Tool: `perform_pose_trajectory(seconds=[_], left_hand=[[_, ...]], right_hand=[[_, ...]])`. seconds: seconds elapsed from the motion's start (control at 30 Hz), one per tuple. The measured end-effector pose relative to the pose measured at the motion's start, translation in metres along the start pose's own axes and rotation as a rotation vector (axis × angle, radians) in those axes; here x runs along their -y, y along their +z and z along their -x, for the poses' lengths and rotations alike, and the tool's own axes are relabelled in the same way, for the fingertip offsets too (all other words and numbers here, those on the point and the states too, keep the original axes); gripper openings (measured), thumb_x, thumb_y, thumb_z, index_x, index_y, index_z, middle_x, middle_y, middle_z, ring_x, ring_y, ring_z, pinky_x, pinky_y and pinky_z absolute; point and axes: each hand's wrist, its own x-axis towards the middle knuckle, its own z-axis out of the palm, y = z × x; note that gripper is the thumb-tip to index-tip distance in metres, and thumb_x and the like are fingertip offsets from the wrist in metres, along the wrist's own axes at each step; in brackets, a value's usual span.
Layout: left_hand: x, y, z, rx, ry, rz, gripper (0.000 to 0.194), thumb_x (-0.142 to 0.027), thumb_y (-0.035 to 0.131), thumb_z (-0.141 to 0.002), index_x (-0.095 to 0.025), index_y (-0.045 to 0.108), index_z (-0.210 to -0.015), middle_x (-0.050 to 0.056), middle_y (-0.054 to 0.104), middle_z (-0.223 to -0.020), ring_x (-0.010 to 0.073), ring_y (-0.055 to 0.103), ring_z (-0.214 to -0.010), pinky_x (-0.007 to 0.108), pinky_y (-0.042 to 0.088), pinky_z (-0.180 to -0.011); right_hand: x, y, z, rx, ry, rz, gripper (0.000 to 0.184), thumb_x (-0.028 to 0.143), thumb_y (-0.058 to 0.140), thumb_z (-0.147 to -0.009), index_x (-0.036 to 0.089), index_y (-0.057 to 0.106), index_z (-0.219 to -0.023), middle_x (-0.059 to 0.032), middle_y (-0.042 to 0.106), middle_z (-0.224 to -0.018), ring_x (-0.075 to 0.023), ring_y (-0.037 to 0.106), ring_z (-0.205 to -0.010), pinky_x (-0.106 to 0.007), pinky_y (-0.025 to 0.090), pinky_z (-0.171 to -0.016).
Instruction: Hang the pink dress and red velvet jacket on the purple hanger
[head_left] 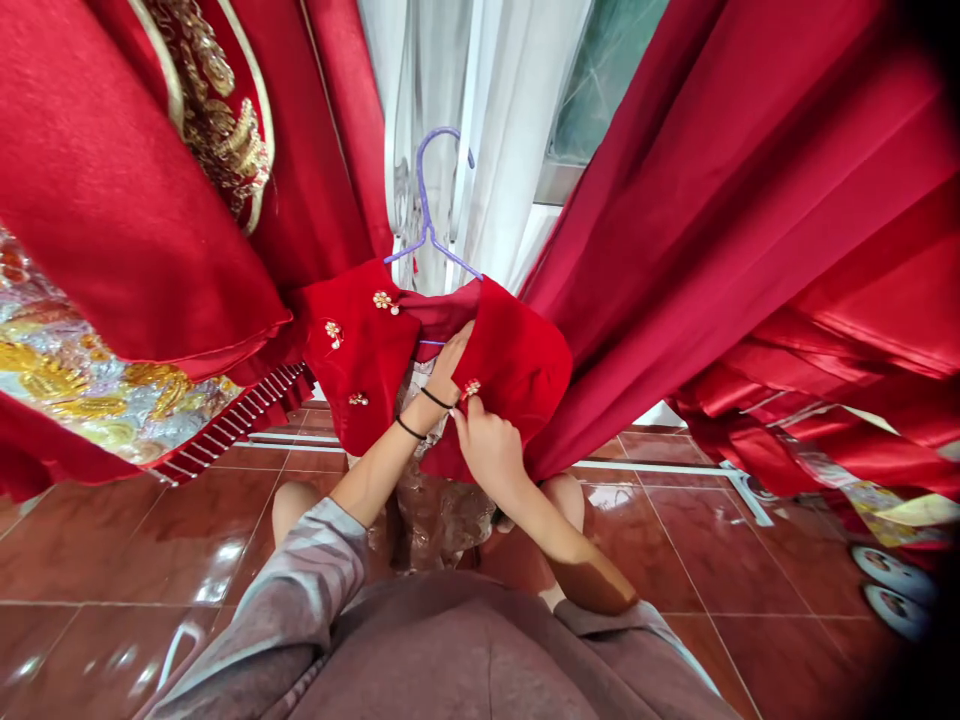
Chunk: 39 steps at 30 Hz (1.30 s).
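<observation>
A red velvet jacket with small gold flower buttons hangs on a purple hanger in front of me. My left hand, with two black bands on the wrist, reaches up between the two front panels and grips the inner edge of the right panel. My right hand is closed in a pinch on a gold flower button at that panel's edge. Under the jacket a shiny pale skirt hangs down, partly hidden by my arms.
Red satin garments with gold embroidery hang close on the left and red satin drapes on the right. White curtain and a window lie behind. The floor is glossy red-brown tile. A white rack foot stands at the right.
</observation>
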Motion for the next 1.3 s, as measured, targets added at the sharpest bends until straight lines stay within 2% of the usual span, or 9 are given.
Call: perform_pose_trajectory(seconds=[0.1,0.23,0.47,0.6,0.77,0.9,1.03,1.17,1.3], left_hand=[[-0.008,-0.011,0.011,-0.209,-0.003,-0.221,0.034,-0.028,0.045,-0.093,-0.020,0.063,-0.122,0.014,0.057,-0.133,0.0258,0.047,-0.130,0.047,0.031,-0.114],[0.000,-0.041,0.032,-0.542,-0.301,-0.553,0.058,-0.031,0.061,-0.082,-0.016,0.051,-0.137,0.022,0.042,-0.145,0.0390,0.034,-0.136,0.062,0.018,-0.114],[0.034,-0.088,0.092,-0.529,-0.181,-0.491,0.031,-0.012,0.039,-0.084,-0.015,0.061,-0.106,0.013,0.061,-0.104,0.0231,0.058,-0.105,0.036,0.045,-0.095],[0.034,-0.074,0.115,-0.488,-0.221,-0.501,0.021,-0.014,0.040,-0.084,-0.017,0.060,-0.091,0.012,0.062,-0.095,0.0232,0.060,-0.095,0.036,0.046,-0.088],[0.022,-0.057,0.101,-0.572,-0.253,-0.459,0.018,-0.014,0.039,-0.082,-0.019,0.056,-0.086,0.009,0.061,-0.088,0.0211,0.060,-0.089,0.033,0.046,-0.083],[0.004,-0.031,0.088,-0.599,-0.201,-0.438,0.016,-0.013,0.038,-0.080,-0.021,0.052,-0.076,0.005,0.057,-0.074,0.0195,0.057,-0.074,0.032,0.045,-0.074],[0.004,-0.013,0.087,-0.424,-0.267,-0.363,0.020,-0.014,0.038,-0.084,-0.019,0.058,-0.086,0.006,0.064,-0.082,0.0196,0.060,-0.079,0.031,0.046,-0.077],[0.006,-0.037,0.090,-0.361,-0.217,-0.311,0.032,-0.031,0.044,-0.090,-0.015,0.059,-0.113,0.011,0.067,-0.103,0.0223,0.062,-0.095,0.035,0.046,-0.087],[0.000,-0.088,0.062,-0.505,-0.103,-0.427,0.040,-0.040,0.037,-0.094,-0.015,0.061,-0.115,0.013,0.065,-0.110,0.0245,0.058,-0.104,0.041,0.040,-0.098]], right_hand=[[-0.022,-0.004,0.003,-0.121,0.004,-0.109,0.037,0.036,0.035,-0.098,0.013,0.060,-0.111,-0.0175,0.073,-0.096,-0.0313,0.072,-0.082,-0.039,0.055,-0.067],[-0.039,-0.008,0.000,-0.429,-0.024,-0.303,0.048,0.030,0.036,-0.095,0.012,0.045,-0.138,-0.0169,0.063,-0.129,-0.0286,0.067,-0.110,-0.041,0.055,-0.089],[-0.037,-0.010,-0.010,-0.471,0.027,-0.372,0.052,0.037,0.032,-0.096,0.015,0.048,-0.140,-0.0146,0.065,-0.128,-0.0278,0.072,-0.094,-0.040,0.056,-0.085],[-0.031,-0.015,-0.012,-0.368,0.004,-0.340,0.058,0.035,0.029,-0.096,0.007,0.042,-0.145,-0.0193,0.068,-0.120,-0.0301,0.072,-0.086,-0.044,0.056,-0.081],[-0.014,-0.025,-0.005,-0.399,-0.001,-0.296,0.058,0.033,0.024,-0.098,0.006,0.041,-0.147,-0.0210,0.068,-0.117,-0.0273,0.072,-0.086,-0.039,0.057,-0.078],[0.016,0.001,-0.002,-0.222,-0.057,-0.177,0.057,0.024,0.028,-0.096,0.005,0.034,-0.150,-0.0168,0.075,-0.089,-0.0241,0.071,-0.071,-0.032,0.057,-0.065],[0.023,0.032,-0.005,-0.114,-0.089,-0.150,0.057,0.020,0.028,-0.096,0.007,0.029,-0.151,-0.0161,0.075,-0.096,-0.0241,0.072,-0.079,-0.030,0.057,-0.065],[-0.004,0.023,-0.008,-0.185,-0.106,-0.272,0.056,0.036,0.030,-0.099,0.011,0.036,-0.149,-0.0153,0.074,-0.103,-0.0256,0.072,-0.083,-0.034,0.056,-0.072],[-0.038,-0.011,-0.030,-0.570,-0.200,-0.368,0.050,0.040,0.033,-0.098,0.015,0.053,-0.137,-0.0153,0.067,-0.121,-0.0261,0.062,-0.111,-0.041,0.049,-0.097]])
